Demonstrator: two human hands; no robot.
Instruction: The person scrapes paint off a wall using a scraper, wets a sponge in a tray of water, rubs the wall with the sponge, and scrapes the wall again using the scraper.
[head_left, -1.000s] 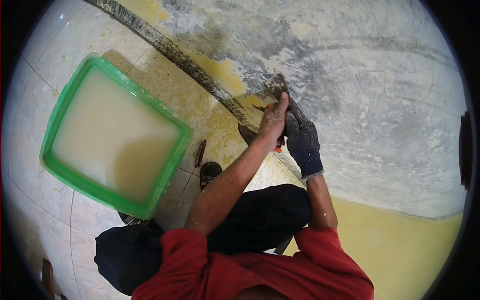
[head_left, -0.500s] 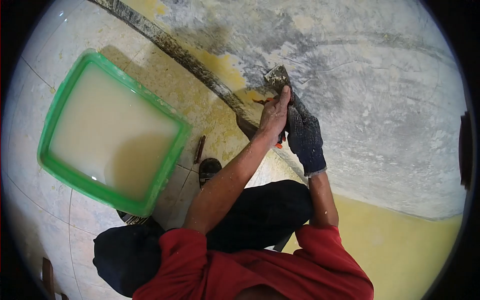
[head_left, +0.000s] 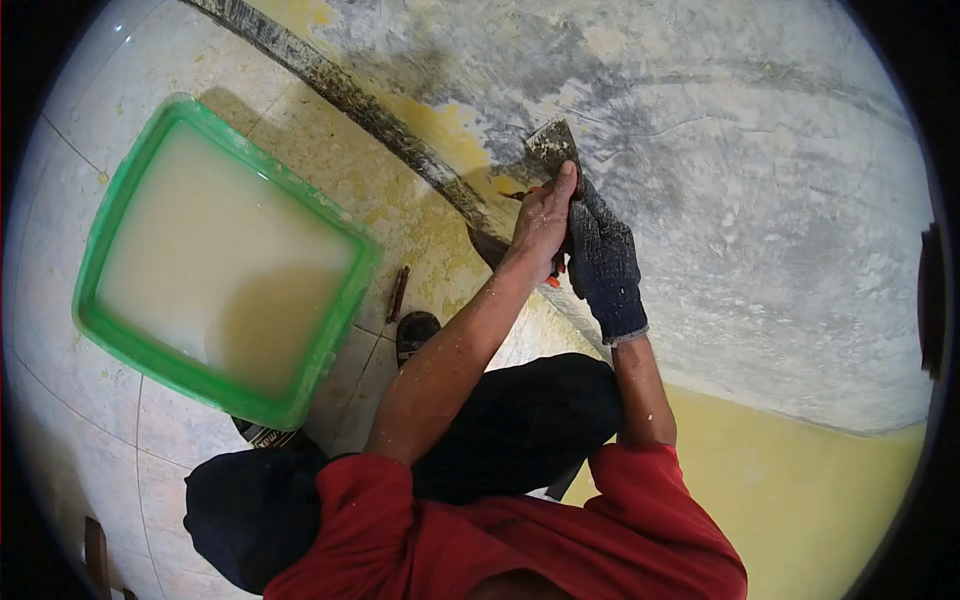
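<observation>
My bare left hand [head_left: 542,222] is closed at a scraper [head_left: 553,142], its thumb lying along the base of the blade. My right hand [head_left: 603,255], in a dark knitted glove, is wrapped round the scraper's handle right beside it; the handle is mostly hidden. The flat metal blade, spotted with pale residue, lies against or just over the grey and white patchy wall [head_left: 740,220]. Orange and black parts of another thing [head_left: 552,282] show around my left hand; its kind is hidden.
A green basin [head_left: 95,255] of cloudy whitish liquid stands on the tiled floor at left. A thin brown stick-like piece [head_left: 398,293] lies near a dark shoe [head_left: 417,330]. A dark strip [head_left: 330,85] runs along the wall's foot, with yellowish flakes on the floor.
Both hands and the scraper have shifted very slightly up and left in the view. The grip looks the same, and the basin stays in place.
</observation>
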